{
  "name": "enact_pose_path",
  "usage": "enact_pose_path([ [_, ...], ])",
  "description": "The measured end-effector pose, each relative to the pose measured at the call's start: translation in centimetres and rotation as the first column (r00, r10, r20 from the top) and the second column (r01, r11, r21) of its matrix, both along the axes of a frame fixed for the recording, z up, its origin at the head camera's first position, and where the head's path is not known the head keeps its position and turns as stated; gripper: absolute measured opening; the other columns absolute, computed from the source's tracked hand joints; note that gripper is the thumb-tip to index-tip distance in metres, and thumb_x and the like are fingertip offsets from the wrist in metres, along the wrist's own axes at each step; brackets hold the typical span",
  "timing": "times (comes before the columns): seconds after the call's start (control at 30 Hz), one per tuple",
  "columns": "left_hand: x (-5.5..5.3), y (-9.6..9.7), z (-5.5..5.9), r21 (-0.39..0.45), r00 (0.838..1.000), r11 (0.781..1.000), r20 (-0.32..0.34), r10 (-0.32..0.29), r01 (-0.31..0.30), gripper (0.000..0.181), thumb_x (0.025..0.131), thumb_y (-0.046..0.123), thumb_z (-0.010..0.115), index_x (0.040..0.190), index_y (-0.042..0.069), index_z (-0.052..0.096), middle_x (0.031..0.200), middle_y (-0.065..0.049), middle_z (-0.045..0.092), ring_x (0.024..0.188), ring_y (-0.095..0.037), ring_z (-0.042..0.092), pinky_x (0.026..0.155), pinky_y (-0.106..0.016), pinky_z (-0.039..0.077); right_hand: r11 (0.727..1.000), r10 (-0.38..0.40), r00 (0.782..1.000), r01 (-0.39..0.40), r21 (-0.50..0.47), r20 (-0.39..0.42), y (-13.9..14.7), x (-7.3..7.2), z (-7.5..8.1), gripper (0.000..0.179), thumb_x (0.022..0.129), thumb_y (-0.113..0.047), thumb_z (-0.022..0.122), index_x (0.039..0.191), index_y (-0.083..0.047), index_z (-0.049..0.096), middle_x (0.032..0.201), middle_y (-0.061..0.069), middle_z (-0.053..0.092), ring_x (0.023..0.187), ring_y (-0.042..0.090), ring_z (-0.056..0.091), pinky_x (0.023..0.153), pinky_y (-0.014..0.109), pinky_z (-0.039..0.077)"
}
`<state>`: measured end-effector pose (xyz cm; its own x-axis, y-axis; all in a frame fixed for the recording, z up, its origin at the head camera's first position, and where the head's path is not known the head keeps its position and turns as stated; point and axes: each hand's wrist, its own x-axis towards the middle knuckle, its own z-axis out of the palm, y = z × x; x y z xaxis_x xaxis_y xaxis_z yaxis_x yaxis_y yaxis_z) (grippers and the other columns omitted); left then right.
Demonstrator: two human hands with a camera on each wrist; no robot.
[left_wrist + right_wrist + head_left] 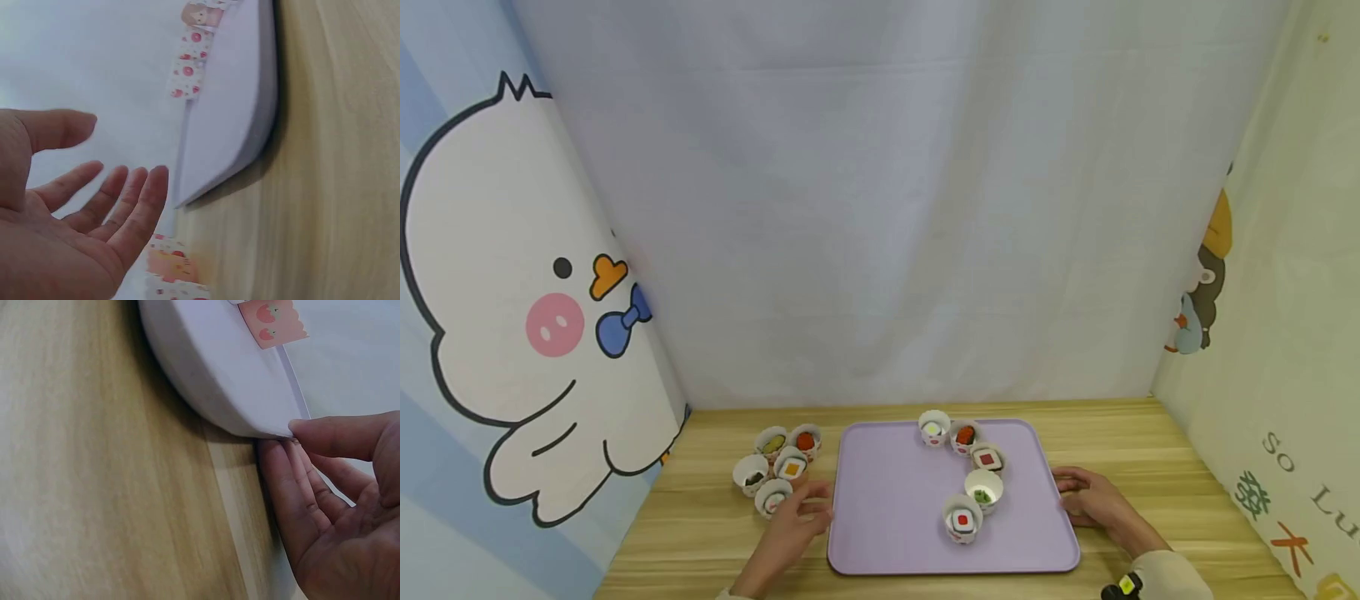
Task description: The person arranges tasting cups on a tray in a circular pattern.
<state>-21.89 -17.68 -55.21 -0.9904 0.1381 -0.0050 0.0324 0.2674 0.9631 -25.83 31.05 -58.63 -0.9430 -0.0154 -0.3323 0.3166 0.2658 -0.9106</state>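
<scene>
The lilac tray (887,500) lies on the wooden table (1157,467) at five o'clock in the head view. At its three o'clock edge the right hand (1093,502) pinches the rim, thumb above and fingers beneath. At nine o'clock the left hand (796,518) is just beside the tray, not touching it, thumb and fingers spread. On the tray, five filled paper cups (987,481) curve from twelve o'clock through three to about six; another cup cluster (749,467) sits on the table between nine and ten o'clock.
</scene>
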Motion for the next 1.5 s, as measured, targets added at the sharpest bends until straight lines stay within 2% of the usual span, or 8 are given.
enact_pose_path([
  [0.23,1.3,-1.5,2.3,0.019,0.976,0.981,-0.099,0.192,-0.191,0.044,0.086,0.006,0.072,0.128,0.01,0.059,0.121,-0.011,0.062,0.11,-0.012,0.06,0.083,-0.019,0.054,1.0,-0.002,1.0,0.002,-0.01,-0.005,-0.2,-0.1,-0.1,0.061,0.079,0.008,0.06,0.138,0.007,0.044,0.105,0.009,0.061,0.085,0.016,0.062,0.071,0.035,0.057],
  [0.43,2.2,-3.5,2.6,0.055,0.936,0.953,-0.175,0.304,-0.299,0.047,0.086,0.013,0.074,0.13,0.007,0.056,0.119,0.002,0.058,0.104,0.005,0.054,0.088,-0.02,0.052,1.0,-0.014,1.0,0.014,0.004,0.007,-0.3,0.0,0.2,0.06,0.079,0.008,0.06,0.138,0.006,0.045,0.104,0.008,0.061,0.084,0.016,0.061,0.07,0.035,0.057],
  [0.57,2.4,-4.8,2.1,0.021,0.927,0.937,-0.141,0.347,-0.348,0.055,0.087,0.023,0.074,0.135,0.01,0.051,0.124,0.01,0.053,0.109,0.008,0.049,0.093,-0.015,0.047,1.0,-0.011,1.0,0.011,0.004,0.0,-0.2,-0.1,0.2,0.061,0.079,0.008,0.061,0.138,0.006,0.045,0.104,0.008,0.061,0.084,0.016,0.061,0.07,0.035,0.057],
  [0.67,2.2,-5.5,1.6,-0.023,0.921,0.923,-0.083,0.382,-0.385,0.063,0.085,0.026,0.076,0.139,0.011,0.046,0.131,0.003,0.051,0.113,0.005,0.047,0.097,-0.016,0.046,1.0,0.0,1.0,0.0,-0.001,-0.008,-0.1,-0.1,0.0,0.061,0.079,0.007,0.061,0.138,0.007,0.045,0.103,0.007,0.061,0.084,0.016,0.061,0.069,0.034,0.057],
  [0.93,1.8,-6.9,-0.1,-0.133,0.941,0.935,0.046,0.336,-0.327,0.077,0.089,0.019,0.071,0.149,0.0,0.027,0.149,-0.026,0.037,0.138,-0.042,0.037,0.111,-0.054,0.037,0.999,-0.023,1.0,0.023,0.022,-0.003,-0.2,-0.1,-0.2,0.059,0.078,0.007,0.061,0.136,0.006,0.048,0.102,0.006,0.06,0.084,0.016,0.061,0.069,0.033,0.057],
  [1.17,1.0,-7.2,-1.8,-0.131,0.948,0.946,0.085,0.307,-0.295,0.079,0.089,0.017,0.07,0.149,-0.004,0.022,0.151,-0.031,0.031,0.138,-0.048,0.036,0.111,-0.055,0.037,0.999,0.024,1.0,-0.024,-0.024,-0.015,0.1,0.1,0.2,0.062,0.078,0.007,0.061,0.138,0.009,0.043,0.102,0.006,0.059,0.083,0.015,0.06,0.069,0.033,0.056],
  [1.37,0.2,-6.9,-3.4,-0.119,0.957,0.952,0.044,0.287,-0.281,0.074,0.087,0.015,0.072,0.144,-0.006,0.029,0.145,-0.034,0.039,0.135,-0.049,0.04,0.109,-0.058,0.038,1.0,0.019,1.0,-0.019,-0.005,-0.011,0.2,0.0,0.3,0.06,0.079,0.007,0.061,0.137,0.008,0.044,0.103,0.006,0.058,0.081,0.016,0.058,0.068,0.033,0.056],
  [1.5,-0.6,-6.6,-4.0,-0.128,0.954,0.946,-0.004,0.3,-0.298,0.071,0.084,0.011,0.076,0.141,-0.004,0.036,0.139,-0.032,0.049,0.13,-0.042,0.048,0.105,-0.047,0.045,1.0,0.016,1.0,-0.016,-0.012,-0.013,0.1,-0.1,0.1,0.061,0.079,0.007,0.062,0.137,0.008,0.044,0.104,0.008,0.059,0.084,0.017,0.06,0.069,0.034,0.056],
])
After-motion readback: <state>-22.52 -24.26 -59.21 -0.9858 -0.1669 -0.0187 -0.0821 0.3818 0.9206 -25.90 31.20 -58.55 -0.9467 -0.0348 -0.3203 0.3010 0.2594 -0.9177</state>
